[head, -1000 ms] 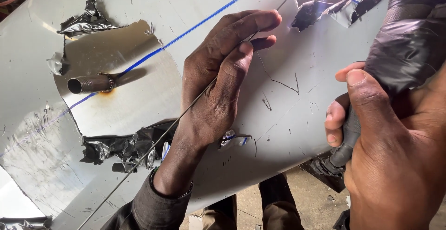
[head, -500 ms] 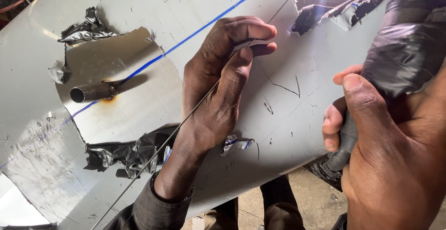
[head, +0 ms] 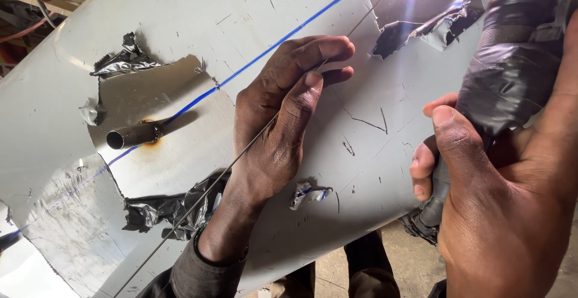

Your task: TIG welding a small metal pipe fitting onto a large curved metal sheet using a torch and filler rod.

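A curved metal sheet (head: 180, 27) spans the view, with the left hand (head: 283, 123) resting flat on its middle and a thin rod (head: 241, 156) running diagonally under the thumb, from lower left to the glare at upper right. Left of this hand a short tube (head: 132, 135) stands out from the sheet, with torn film (head: 123, 60) above it and more below. The right hand (head: 487, 207), at the sheet's right edge, is wrapped around a tape-wound handle (head: 512, 81) that extends up toward the glare.
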